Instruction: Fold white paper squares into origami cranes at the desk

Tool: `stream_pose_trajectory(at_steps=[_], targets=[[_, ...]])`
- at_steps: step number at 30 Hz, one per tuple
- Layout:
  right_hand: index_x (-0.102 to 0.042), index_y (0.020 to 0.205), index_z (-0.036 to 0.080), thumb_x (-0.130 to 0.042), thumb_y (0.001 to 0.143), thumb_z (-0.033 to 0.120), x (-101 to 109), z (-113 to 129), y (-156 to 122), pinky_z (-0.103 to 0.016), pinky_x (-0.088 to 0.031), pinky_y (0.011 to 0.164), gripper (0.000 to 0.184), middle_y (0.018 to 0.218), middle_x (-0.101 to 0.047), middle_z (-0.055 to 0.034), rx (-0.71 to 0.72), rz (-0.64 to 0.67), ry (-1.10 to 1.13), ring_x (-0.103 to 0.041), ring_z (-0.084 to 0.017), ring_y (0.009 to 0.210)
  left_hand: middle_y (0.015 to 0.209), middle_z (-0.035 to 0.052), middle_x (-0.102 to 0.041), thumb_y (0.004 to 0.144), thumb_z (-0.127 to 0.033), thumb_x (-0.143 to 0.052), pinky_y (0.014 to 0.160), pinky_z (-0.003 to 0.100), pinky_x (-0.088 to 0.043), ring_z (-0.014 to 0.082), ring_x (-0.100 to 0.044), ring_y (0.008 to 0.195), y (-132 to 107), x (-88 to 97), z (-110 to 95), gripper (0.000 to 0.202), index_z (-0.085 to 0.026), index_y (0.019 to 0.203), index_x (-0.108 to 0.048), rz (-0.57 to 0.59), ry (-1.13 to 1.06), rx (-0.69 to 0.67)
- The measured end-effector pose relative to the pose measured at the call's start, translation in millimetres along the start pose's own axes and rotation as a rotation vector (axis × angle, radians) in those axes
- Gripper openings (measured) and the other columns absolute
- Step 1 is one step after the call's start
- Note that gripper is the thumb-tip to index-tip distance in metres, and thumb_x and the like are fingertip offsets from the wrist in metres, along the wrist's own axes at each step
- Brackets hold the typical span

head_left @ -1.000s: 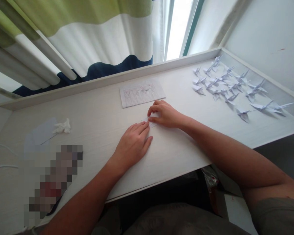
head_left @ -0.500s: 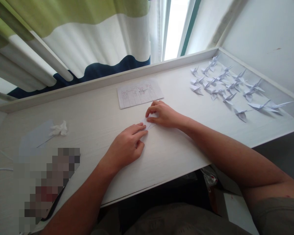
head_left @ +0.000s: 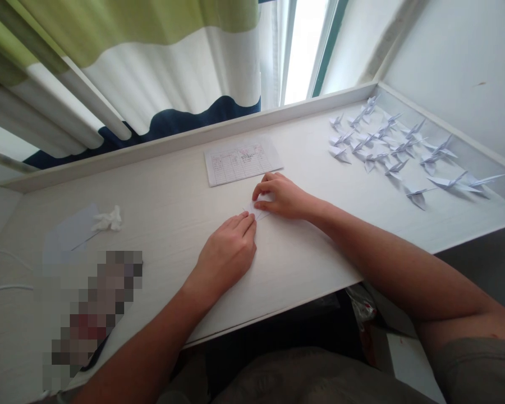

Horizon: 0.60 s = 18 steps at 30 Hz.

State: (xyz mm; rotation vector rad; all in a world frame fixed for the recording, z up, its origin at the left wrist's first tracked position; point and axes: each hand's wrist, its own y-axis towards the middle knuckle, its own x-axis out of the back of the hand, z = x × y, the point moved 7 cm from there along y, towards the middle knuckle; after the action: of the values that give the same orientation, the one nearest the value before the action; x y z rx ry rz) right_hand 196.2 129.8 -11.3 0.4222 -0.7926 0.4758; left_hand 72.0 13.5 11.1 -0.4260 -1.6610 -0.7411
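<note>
A small piece of folded white paper [head_left: 261, 214] lies on the white desk between my hands, mostly covered by fingers. My right hand [head_left: 283, 195] pinches its far right part between thumb and curled index finger. From the near left, my left hand [head_left: 229, 246] presses the paper's edge with its fingers drawn together; the thumb is hidden beneath the hand. Creases and a pointed edge show between the fingertips, but the full folded shape cannot be made out.
A printed form sheet [head_left: 244, 161] lies just beyond my hands. Several folded paper cranes [head_left: 398, 147] stand at the right. At the left are paper sheets [head_left: 69, 227], a crumpled tissue [head_left: 109, 219], white cables [head_left: 8, 289] and a blurred-out object [head_left: 99, 311].
My left hand's fingers have drawn together, and its thumb has tucked out of sight. My right hand keeps its pinch on the paper. The view has shifted slightly.
</note>
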Motion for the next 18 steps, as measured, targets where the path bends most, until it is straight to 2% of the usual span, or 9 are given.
stream_pose_trajectory(at_steps=[3, 7, 13, 18], targets=[[-0.080, 0.096, 0.020, -0.078, 0.090, 0.024, 0, -1, 1, -0.040, -0.045, 0.096, 0.008, 0.098, -0.063, -0.0070, -0.009, 0.020, 0.023, -0.060, -0.026, 0.100, 0.135, 0.0190, -0.076, 0.105, -0.016, -0.049, 0.116, 0.050, -0.057, 0.0312, -0.070, 0.131, -2, 2.5, 12, 0.033, -0.010, 0.126, -0.074, -0.078, -0.151, 0.074], [-0.078, 0.098, 0.020, -0.076, 0.091, 0.026, -1, -1, 0, -0.042, -0.045, 0.098, 0.010, 0.104, -0.062, -0.0089, -0.017, 0.044, 0.022, -0.058, -0.028, 0.105, 0.129, 0.0142, -0.077, 0.104, -0.019, -0.052, 0.111, 0.046, -0.059, 0.0263, -0.073, 0.122, -3, -0.2, 37, 0.026, -0.015, 0.120, -0.072, -0.154, -0.370, 0.225], [-0.071, 0.098, 0.020, -0.072, 0.092, 0.030, -2, 9, -4, -0.047, -0.044, 0.101, 0.012, 0.115, -0.064, -0.0121, 0.000, 0.104, 0.015, -0.056, -0.032, 0.114, 0.124, 0.0127, -0.072, 0.097, -0.025, -0.067, 0.110, 0.051, -0.053, 0.0292, -0.065, 0.121, -4, -7.3, 54, 0.011, -0.021, 0.107, -0.063, -0.215, -0.352, 0.384], [-0.061, 0.090, 0.021, -0.069, 0.093, 0.029, 0, 15, -6, -0.043, -0.043, 0.096, 0.012, 0.094, -0.070, -0.0053, -0.025, 0.124, 0.099, -0.061, -0.023, 0.092, 0.118, 0.0109, -0.072, 0.094, -0.026, -0.073, 0.107, 0.047, -0.053, 0.0284, -0.062, 0.118, -7, -11.1, 64, 0.020, -0.020, 0.110, -0.063, -0.223, -0.372, 0.469]])
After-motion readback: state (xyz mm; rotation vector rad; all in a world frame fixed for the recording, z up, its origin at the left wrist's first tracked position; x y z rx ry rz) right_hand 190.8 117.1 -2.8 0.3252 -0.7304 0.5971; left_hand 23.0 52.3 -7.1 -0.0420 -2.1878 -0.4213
